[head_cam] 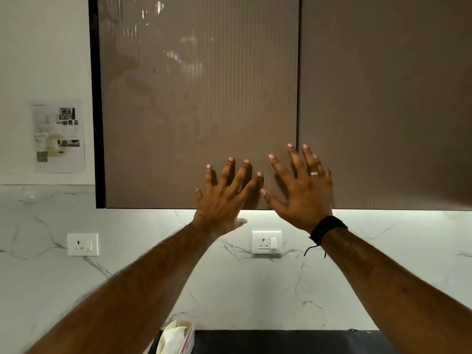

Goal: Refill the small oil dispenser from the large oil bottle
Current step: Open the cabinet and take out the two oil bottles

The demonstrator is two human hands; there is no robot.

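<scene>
Both hands are raised before the brown ribbed cabinet door (199, 103): left hand (224, 198) and right hand (301, 192), fingers spread, holding nothing. Neither dispenser nor bottle is in view.

Small oil dispenser and large oil bottle: neither in view, so no look, state or pose to give. Only the hands show. Left hand (224, 198) and right hand (301, 192) are raised side by side, fingers spread and straight, holding nothing. Both are in front of the lower edge of a closed brown ribbed cabinet door (194, 98). Right fingertips (305, 146) reach the seam with the next door (383, 98). Contact with the doors cannot be told.
</scene>
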